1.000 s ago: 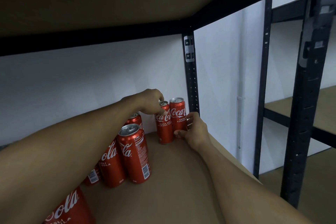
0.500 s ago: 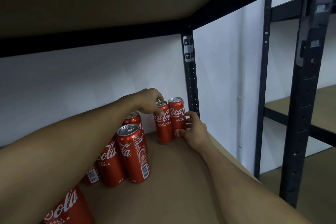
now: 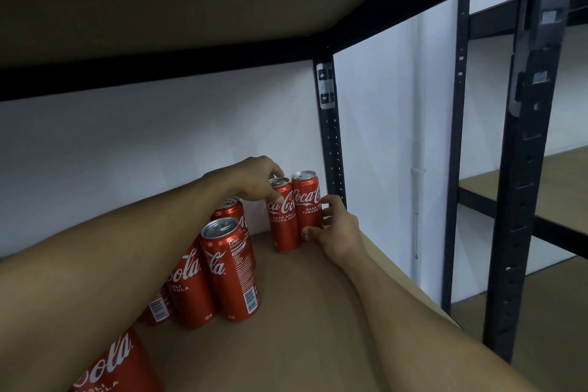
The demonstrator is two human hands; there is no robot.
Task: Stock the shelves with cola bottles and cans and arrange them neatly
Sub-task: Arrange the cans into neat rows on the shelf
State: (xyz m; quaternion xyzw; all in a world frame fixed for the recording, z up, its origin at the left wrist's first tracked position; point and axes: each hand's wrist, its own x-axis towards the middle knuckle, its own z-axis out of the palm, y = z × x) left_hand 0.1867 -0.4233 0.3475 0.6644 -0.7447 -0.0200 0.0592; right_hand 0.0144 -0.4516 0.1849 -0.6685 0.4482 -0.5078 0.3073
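A: What lies furthest left of the hands?

B: A near can point(image 3: 114, 363), cut off by the bottom edge, under the left forearm. Beyond it, below and left of the left hand point(image 3: 254, 180), four more huddle together. There is a low can point(image 3: 157, 307) mostly hidden by the arm, a mid can point(image 3: 191, 286), a front can point(image 3: 230, 267) with its barcode facing out, and a back can point(image 3: 232, 210) behind that one. All stand upright on the shelf point(image 3: 302, 312).

A: And the left hand itself?

B: Its fingers curl over the rim of the held can point(image 3: 281, 216) and the thumb sits on the label. It grips that can from above, and the can stands upright with its base on the board.

A: What is just right of it?

B: The corner can point(image 3: 307, 204) stands close beside the held can, with no gap showing and its logo facing out. It is upright in the shelf's back right corner.

A: The right hand?

B: The right hand point(image 3: 337, 229) is at that can's right flank, with its fingers bent round the side and its thumb on the lower front. It holds the corner can low down.

A: And beyond the right hand?

B: A black post point(image 3: 331, 153) rises just behind its fingertips, against the white wall point(image 3: 127, 153). Further right stands another rack point(image 3: 525, 169), well apart from both hands. The upper shelf point(image 3: 159, 9) runs above both hands.
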